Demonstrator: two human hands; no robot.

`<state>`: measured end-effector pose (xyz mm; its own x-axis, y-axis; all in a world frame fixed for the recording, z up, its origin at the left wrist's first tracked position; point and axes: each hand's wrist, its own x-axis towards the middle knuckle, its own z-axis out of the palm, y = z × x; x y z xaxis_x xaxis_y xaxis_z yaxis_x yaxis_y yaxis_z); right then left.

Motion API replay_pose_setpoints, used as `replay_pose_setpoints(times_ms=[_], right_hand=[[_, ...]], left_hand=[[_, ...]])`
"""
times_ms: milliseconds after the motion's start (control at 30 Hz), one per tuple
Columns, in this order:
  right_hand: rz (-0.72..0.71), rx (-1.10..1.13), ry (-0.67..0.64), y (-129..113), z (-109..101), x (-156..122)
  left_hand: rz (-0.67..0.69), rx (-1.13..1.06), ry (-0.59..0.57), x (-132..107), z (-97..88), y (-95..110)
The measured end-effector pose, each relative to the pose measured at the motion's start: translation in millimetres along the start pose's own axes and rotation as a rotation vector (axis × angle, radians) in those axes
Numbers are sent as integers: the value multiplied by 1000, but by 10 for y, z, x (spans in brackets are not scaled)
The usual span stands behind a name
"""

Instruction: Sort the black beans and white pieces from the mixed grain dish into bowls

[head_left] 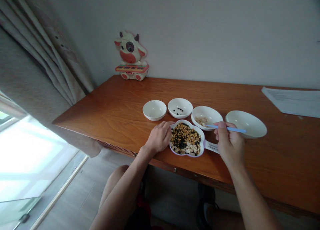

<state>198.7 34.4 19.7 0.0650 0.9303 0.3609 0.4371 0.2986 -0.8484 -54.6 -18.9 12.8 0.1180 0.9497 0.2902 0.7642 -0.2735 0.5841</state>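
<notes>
My right hand (230, 144) is closed in a pinch on a light blue spoon (236, 129), whose tip lies inside a white bowl (211, 115) holding light-coloured pieces. My left hand (160, 136) rests at the left rim of a flower-shaped dish (203, 136), fingers bent against its edge. Mixed black beans, yellow kernels and pale peanut-like pieces (192, 147) fill this dish. Its labelled handle (212, 146) points right, the far end hidden behind my right hand.
A white bowl (180, 105) with several black beans and another white bowl (154, 109) stand farther left. A larger bowl (250, 121) is beyond my right hand. A cow toy with keyboard (131, 56) sits at the back left, paper sheets (295, 100) at the right. The wooden table's front edge (175, 166) runs near my forearms.
</notes>
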Motion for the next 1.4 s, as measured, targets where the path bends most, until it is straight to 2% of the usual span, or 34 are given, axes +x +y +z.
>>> replay_pose_setpoints(times_ms=[767, 967, 1200, 1300, 1400], right_hand=[[-138, -126, 4, -4, -10, -13], [-202, -171, -30, -22, 4, 0], [-263, -152, 7, -60, -18, -36], [-356, -147, -57, -98, -52, -59], [-419, -131, -200, -133, -74, -80]], left_hand=[[-1, -7, -5, 2, -6, 18], [-2, -4, -1, 9, -3, 8], [-5, -9, -2, 13, -1, 16], [-5, -9, -5, 11, 5, 15], [-3, -9, -6, 6, 3, 15]])
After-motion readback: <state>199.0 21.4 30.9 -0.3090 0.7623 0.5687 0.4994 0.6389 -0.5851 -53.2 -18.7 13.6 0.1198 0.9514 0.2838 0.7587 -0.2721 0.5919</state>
